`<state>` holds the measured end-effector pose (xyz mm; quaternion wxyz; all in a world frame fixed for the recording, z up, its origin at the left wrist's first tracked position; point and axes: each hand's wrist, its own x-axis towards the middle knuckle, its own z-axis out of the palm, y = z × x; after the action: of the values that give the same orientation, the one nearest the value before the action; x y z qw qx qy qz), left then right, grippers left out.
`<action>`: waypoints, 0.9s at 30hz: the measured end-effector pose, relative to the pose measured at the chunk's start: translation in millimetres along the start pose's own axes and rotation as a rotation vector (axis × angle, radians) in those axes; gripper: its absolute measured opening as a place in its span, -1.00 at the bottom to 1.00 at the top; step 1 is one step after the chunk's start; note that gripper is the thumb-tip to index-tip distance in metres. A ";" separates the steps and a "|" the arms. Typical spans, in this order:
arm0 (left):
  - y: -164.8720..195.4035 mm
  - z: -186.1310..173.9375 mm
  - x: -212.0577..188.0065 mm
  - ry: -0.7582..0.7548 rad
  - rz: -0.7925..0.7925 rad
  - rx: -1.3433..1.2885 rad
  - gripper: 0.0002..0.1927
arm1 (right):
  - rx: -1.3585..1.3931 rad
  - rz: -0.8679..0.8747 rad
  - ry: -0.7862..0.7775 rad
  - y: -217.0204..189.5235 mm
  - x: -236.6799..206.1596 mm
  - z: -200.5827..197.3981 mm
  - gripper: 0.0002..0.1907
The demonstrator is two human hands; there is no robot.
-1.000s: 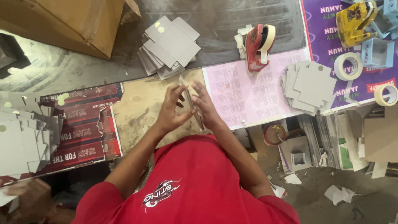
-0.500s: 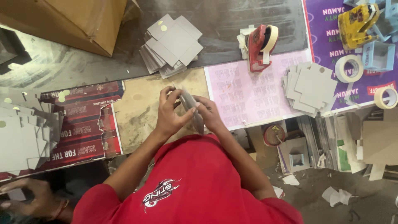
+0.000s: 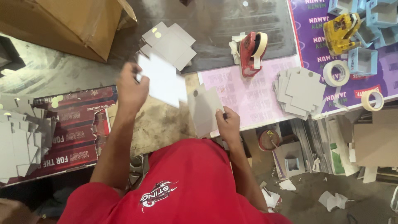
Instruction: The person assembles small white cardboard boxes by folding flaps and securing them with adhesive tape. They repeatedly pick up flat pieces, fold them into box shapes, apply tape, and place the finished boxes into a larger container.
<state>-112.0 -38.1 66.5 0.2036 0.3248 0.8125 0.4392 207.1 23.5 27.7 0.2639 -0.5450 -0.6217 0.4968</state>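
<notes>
Hands parted: left hand (image 3: 132,89) and right hand (image 3: 228,124) each hold one grey card.

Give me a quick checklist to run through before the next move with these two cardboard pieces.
1. Left hand has a hold on the white card piece: ok, gripped at its left edge, raised off the table.
2. Right hand has a hold on the grey card piece: ok, thumb on its right edge.
3. The two pieces are apart: ok, though their corners come close together.
4. Grey piece lies flat: cannot tell.
5. Red tape dispenser has tape: ok, roll loaded, standing beyond the pink sheet.
6. Spare blanks are near: ok, grey card stack sits right of the sheet.
</notes>
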 end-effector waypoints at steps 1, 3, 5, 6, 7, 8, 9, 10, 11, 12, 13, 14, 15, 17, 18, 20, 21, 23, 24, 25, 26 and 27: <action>4.1 1.2 6.3 0.061 0.034 -0.060 -0.74 | -0.012 -0.028 0.027 -3.6 -4.9 -0.5 -0.76; 15.4 5.3 18.0 0.185 0.098 -0.180 -0.72 | -0.020 -0.087 0.062 -11.9 -11.6 0.6 -0.76; 27.4 12.6 20.0 0.447 0.465 0.063 -0.51 | -0.019 -0.142 0.081 -19.7 -20.1 3.6 -0.75; 33.1 17.6 17.5 0.560 0.657 0.183 -0.39 | -0.060 -0.179 0.086 -22.9 -24.0 5.7 -0.75; 37.3 23.3 10.4 0.413 0.527 0.063 -0.37 | -0.102 -0.217 0.094 -25.4 -27.2 7.5 -0.73; 40.1 29.6 0.3 0.256 0.409 -0.056 -0.35 | -0.141 -0.257 0.108 -27.3 -28.4 10.4 -0.71; 41.2 35.0 -9.1 0.084 0.296 -0.171 -0.33 | -0.183 -0.395 0.110 -28.6 -28.2 14.3 -0.73; 41.6 44.8 -20.1 -0.035 0.248 -0.178 -0.32 | -0.229 -0.526 0.105 -28.6 -29.4 17.6 -0.74; 39.7 55.3 -32.7 -0.148 0.187 -0.184 -0.31 | -0.279 -0.656 0.085 -27.5 -31.3 20.5 -0.75; 35.5 65.6 -43.7 -0.345 -0.133 -0.148 -0.32 | -0.349 -0.665 0.013 -25.9 -31.9 24.3 -0.74; 29.2 75.4 -51.8 -0.540 -0.446 -0.112 -0.31 | -0.419 -0.679 -0.054 -24.0 -31.1 30.1 -0.72; 20.1 82.9 -57.7 -0.507 -0.326 -0.113 -0.33 | -0.487 -0.692 -0.116 -21.4 -29.9 35.1 -0.70; 10.5 92.0 -63.1 -0.475 -0.211 -0.114 -0.35 | -0.441 -0.723 -0.182 -18.3 -28.6 38.5 -0.65; -12.4 104.4 -67.5 -0.450 -0.106 -0.229 -0.44 | -0.344 -0.782 -0.322 -10.3 -25.9 43.0 -0.53; -24.1 107.5 -65.5 -0.457 -0.106 -0.339 -0.51 | -0.365 -0.741 -0.184 -6.1 -21.3 45.7 -0.47; -46.0 106.4 -58.6 -0.520 -0.114 -0.537 -0.58 | -0.399 -0.652 0.092 4.2 -7.8 45.0 -0.35; -55.4 102.5 -54.0 -0.576 -0.130 -0.629 -0.59 | -0.322 -0.568 0.202 10.9 0.4 39.5 -0.23; -68.1 95.1 -48.9 -0.656 -0.178 -0.789 -0.59 | -0.002 -0.333 0.073 26.4 22.7 24.5 -0.09; -70.9 93.0 -46.8 -0.683 -0.203 -0.857 -0.58 | 0.236 -0.176 -0.154 34.1 34.4 17.8 -0.09; -71.8 91.8 -47.3 -0.714 -0.231 -0.926 -0.57 | 0.471 -0.010 -0.376 42.4 39.9 14.1 -0.08; -70.2 93.4 -49.7 -0.647 -0.157 -0.824 -0.55 | 0.474 0.063 -0.378 50.7 40.6 21.1 -0.12; -66.7 97.4 -53.9 -0.581 -0.075 -0.718 -0.53 | 0.480 0.128 -0.375 57.3 40.6 35.5 -0.16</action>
<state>-37.1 -46.5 -39.2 0.5381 0.3137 0.5294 0.5761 189.3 44.9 -45.9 0.2339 -0.4040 -0.4889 0.7370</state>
